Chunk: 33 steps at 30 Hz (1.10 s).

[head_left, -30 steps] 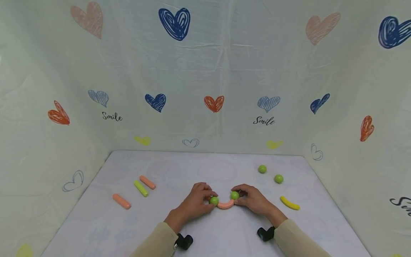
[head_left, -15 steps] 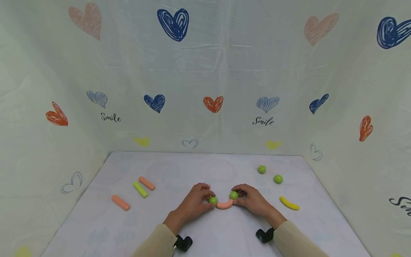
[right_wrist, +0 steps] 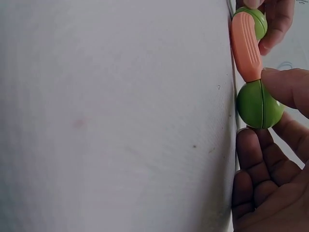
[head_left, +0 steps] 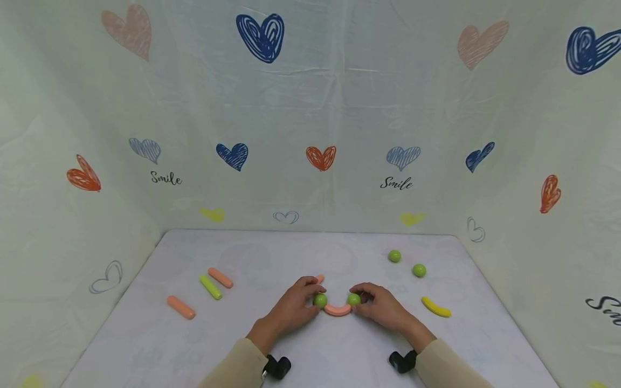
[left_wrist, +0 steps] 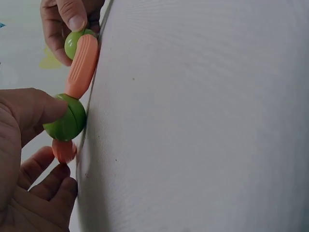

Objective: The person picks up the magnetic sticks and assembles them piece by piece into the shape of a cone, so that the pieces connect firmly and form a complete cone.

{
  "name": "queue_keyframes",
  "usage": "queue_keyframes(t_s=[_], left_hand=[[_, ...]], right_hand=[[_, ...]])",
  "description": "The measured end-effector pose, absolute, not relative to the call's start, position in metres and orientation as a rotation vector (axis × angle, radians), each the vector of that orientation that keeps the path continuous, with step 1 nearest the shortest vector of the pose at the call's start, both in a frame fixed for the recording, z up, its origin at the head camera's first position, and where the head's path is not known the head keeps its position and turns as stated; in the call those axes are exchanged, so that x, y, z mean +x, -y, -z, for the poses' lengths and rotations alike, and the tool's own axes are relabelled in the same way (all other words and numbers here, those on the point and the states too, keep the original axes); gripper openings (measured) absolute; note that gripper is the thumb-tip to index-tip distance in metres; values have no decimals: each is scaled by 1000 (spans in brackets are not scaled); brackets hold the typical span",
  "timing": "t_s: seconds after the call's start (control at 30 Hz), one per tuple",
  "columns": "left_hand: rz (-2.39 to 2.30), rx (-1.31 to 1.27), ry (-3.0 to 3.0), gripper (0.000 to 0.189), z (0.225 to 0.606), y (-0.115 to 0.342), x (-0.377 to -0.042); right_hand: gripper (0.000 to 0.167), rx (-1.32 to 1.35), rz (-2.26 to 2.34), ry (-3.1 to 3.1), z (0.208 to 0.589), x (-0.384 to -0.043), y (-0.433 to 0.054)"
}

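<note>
A curved orange stick (head_left: 337,311) lies at the middle of the table, bowed toward me, with a green ball at each end. My left hand (head_left: 289,305) pinches the left green ball (head_left: 320,300) between thumb and fingers. The right green ball (head_left: 354,299) is in the pinch of my right hand (head_left: 383,308). In the right wrist view, that seamed green ball (right_wrist: 260,104) meets the end of the ribbed curved stick (right_wrist: 246,46). Another orange stick (head_left: 320,278) shows past my left fingertips, mostly hidden; in the left wrist view its end (left_wrist: 63,151) sits against the left ball.
Two orange sticks (head_left: 181,307) and a light green stick (head_left: 211,287) lie on the left of the white table (head_left: 271,253). At the right are two loose green balls (head_left: 419,270) and a curved yellow stick (head_left: 436,307). A heart-patterned curtain (head_left: 291,108) surrounds the table.
My right hand has shifted slightly toward me with its ball, level with the curved stick's right end. More of the orange stick behind my left fingers shows.
</note>
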State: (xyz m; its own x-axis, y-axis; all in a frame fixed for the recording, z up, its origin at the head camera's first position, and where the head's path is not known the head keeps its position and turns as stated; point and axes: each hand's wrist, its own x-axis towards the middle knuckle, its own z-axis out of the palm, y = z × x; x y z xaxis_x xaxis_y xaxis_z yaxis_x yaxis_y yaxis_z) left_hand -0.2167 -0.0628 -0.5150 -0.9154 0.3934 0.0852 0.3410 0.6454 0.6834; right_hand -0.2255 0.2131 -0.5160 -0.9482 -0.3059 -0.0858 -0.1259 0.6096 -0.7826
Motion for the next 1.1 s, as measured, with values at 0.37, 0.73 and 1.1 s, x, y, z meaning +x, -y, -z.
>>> queue_keyframes(t_s=[0.37,0.73,1.1], left_hand=[[-1143,541,-2835,26,518,58,-219],[-1159,614,-2834,20,522,58,-219],[-1119,706,-2844,19,526,58,-218]], right_hand=[[34,-403,1253,-2610,516,-216,-213],[32,-333,1213,-2804,521,-212,-205],[44,59,1047,-3097,508,-196,-248]])
